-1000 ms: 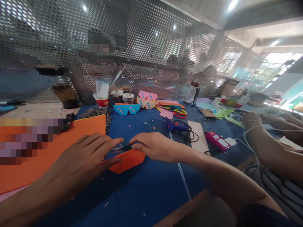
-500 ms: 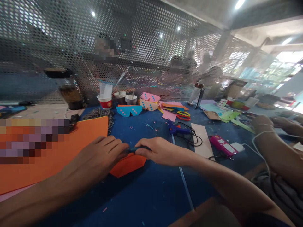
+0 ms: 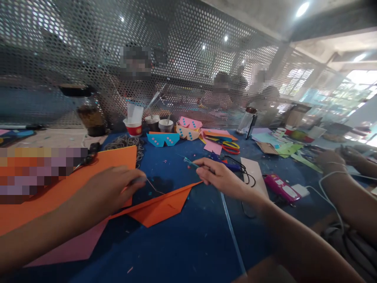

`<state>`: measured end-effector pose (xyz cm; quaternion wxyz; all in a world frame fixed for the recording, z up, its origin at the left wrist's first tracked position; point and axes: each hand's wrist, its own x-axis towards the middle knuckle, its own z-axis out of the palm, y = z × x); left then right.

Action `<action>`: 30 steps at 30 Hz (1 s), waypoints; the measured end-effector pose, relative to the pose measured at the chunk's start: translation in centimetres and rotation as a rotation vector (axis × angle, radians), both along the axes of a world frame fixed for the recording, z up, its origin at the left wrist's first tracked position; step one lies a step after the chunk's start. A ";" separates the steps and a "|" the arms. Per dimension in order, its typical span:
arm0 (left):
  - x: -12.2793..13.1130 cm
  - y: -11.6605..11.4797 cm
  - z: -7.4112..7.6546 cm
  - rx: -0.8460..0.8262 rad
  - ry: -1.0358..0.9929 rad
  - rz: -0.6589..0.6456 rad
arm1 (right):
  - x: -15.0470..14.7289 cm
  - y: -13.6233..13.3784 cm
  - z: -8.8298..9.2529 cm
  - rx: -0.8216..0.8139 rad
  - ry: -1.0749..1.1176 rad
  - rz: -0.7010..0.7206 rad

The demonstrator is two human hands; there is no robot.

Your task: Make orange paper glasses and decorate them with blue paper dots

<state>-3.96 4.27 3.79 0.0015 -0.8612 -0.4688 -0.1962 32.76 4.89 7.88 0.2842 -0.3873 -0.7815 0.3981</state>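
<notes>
My left hand [image 3: 125, 182] hovers over the left end of a folded orange paper piece [image 3: 161, 210], its fingers pinched together. A thin pale strand [image 3: 154, 186] runs from beside those fingertips down to the paper's top edge; whether they grip it is unclear. My right hand [image 3: 216, 173] is closed around a slim blue-green pointed tool [image 3: 192, 162] whose tip faces left; its exact kind is hard to make out. That hand is above the right end of the folded paper, apart from it.
Behind stand blue [image 3: 163, 139] and pink paper glasses [image 3: 190, 122] and yellow-red scissors [image 3: 231, 147]. A blue glue gun [image 3: 226, 162] lies beyond my right hand. Large orange paper [image 3: 118, 159] lies left. A pink device [image 3: 281, 186] and another person's arm [image 3: 338, 173] are right.
My hands have drawn apart from the middle of the orange paper, left hand leftward, right hand rightward and up. The paper's long folded edge now shows.
</notes>
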 end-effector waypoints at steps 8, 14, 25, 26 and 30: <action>2.5 1.4 -1.8 0.069 0.016 -0.027 | 0.4 -1.1 -0.6 -0.103 0.352 0.084; 4.1 -2.8 -5.0 -0.005 -0.031 -0.272 | 0.2 -0.3 -2.3 -0.150 0.386 0.086; 3.8 -3.7 -4.4 -0.043 0.061 -0.309 | -0.5 -0.3 -4.9 0.287 -0.249 0.020; 3.9 -3.8 -4.4 -0.037 0.072 -0.309 | -0.6 -0.3 -4.9 0.300 -0.257 0.021; 4.2 -4.3 -4.5 0.001 0.095 -0.302 | -0.7 -0.3 -5.2 0.317 -0.249 0.005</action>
